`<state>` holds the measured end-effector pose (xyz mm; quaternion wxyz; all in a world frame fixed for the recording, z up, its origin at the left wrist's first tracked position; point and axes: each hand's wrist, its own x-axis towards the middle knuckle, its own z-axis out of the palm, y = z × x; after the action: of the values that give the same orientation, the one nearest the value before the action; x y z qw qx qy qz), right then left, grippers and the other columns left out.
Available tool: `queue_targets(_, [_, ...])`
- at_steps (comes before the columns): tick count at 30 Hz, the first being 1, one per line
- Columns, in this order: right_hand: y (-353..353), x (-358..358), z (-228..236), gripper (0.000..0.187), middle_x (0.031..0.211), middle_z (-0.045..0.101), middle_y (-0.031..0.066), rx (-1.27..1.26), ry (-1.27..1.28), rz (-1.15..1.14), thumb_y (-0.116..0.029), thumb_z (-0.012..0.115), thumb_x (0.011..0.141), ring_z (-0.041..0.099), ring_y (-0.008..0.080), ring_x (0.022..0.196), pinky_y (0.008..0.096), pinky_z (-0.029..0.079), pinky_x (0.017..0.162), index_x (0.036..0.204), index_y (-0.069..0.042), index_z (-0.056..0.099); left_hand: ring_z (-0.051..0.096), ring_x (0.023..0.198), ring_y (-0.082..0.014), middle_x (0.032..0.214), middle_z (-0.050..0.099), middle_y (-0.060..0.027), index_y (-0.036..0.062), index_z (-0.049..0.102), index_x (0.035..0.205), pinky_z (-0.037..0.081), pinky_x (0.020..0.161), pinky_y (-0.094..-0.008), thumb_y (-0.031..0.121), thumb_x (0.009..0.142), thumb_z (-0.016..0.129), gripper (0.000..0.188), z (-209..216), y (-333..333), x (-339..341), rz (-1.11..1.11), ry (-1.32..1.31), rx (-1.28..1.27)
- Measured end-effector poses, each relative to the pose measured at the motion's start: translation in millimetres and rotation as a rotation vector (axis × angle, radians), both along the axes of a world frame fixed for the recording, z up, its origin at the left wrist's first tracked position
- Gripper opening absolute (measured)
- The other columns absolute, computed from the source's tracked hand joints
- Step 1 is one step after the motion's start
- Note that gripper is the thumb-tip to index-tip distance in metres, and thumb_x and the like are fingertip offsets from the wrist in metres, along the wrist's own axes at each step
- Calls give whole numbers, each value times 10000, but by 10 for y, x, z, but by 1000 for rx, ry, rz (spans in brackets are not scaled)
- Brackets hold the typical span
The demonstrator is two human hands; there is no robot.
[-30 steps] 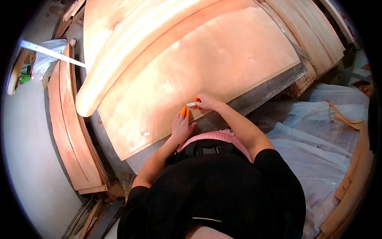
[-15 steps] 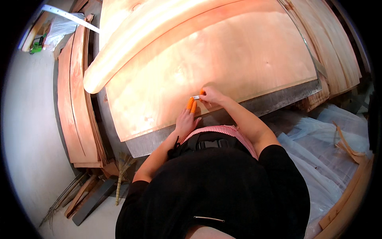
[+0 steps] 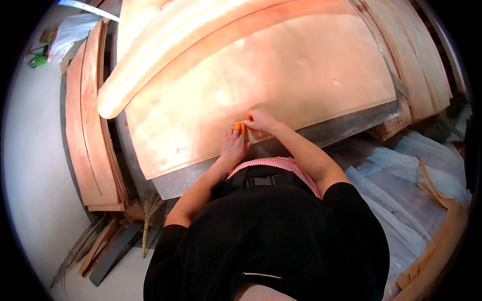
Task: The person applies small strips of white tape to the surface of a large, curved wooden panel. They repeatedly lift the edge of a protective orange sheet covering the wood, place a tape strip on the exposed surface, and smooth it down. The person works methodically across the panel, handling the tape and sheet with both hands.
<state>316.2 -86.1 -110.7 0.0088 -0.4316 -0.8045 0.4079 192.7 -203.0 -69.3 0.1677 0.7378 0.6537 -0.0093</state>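
A large pale wood veneer sheet [image 3: 301,70] lies flat before me, its far part curled into a long roll [image 3: 150,62]. My left hand [image 3: 235,143] rests near the sheet's front edge, with orange covers on its fingertips and fingers stretched out over the wood. Just right of it, my right hand [image 3: 262,122] is closed in a pinch, with an orange cover on a finger. A small white blade-like piece [image 3: 245,122] shows between the two hands, in the right fingers; most of it is hidden. Both hands are close together, low on the sheet.
Beneath the sheet, a grey board [image 3: 346,122] sticks out along the front. Veneer stacks stand at left [image 3: 90,135] and right [image 3: 419,65]. Clear plastic sheeting [image 3: 401,195] lies to the lower right. A straw broom [image 3: 149,208] and wood offcuts [image 3: 103,248] are at lower left.
My right hand has shifted slightly left and closer to my left hand, and less of the small white piece shows. The left fingers are more bent. The whole view has shifted slightly.
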Motion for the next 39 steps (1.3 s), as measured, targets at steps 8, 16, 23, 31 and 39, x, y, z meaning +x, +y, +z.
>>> queue_targets(8, [196, -181, 68, 133, 710, 620, 142, 349, -281, 229, -166, 532, 751, 616, 292, 686, 387, 485, 604, 753, -82, 636, 409, 1080, -270, 1160, 466, -142, 15, 616, 953, 364, 858, -360, 378, 686, 645, 451, -1, 107, 9, -105, 29, 59])
queue_targets(16, [903, 1618, 151, 154, 650, 578, 53, -29, 87, -275, -220, 604, 804, 528, 149, 520, 286, 429, 476, 795, -67, 592, 402, 1116, -289, 1208, 439, -166, -42, 550, 1066, 363, 881, -385, 333, 700, 662, 536, 90, 176, 1, -97, -32, -66])
queue_targets(23, [630, 2956, 39, 193, 675, 576, 23, -480, 411, -895, -212, 597, 844, 497, 66, 522, 196, 410, 463, 822, -21, 577, 489, 1030, -332, 1228, 424, -183, 5, 494, 1158, 437, 841, -383, 236, 749, 651, 496, 139, 285, -41, 53, -336, -36])
queue_targets(31, [729, 2745, -72, 196, 647, 576, 45, -580, 473, -671, -195, 633, 815, 536, 106, 521, 215, 417, 437, 791, -15, 560, 304, 1249, -334, 1389, 255, -166, 51, 332, 1315, 291, 1022, -388, 359, 749, 638, 713, 148, 701, 730, -299, -208, -135])
queue_targets(39, [770, 2450, -56, 217, 610, 578, 22, -485, 238, -408, -245, 670, 772, 522, 95, 510, 240, 415, 446, 762, -45, 586, 265, 1275, -318, 1394, 256, -162, 40, 301, 1336, 232, 1053, -381, 420, 753, 611, 762, 111, 1016, 1421, -487, -260, -149])
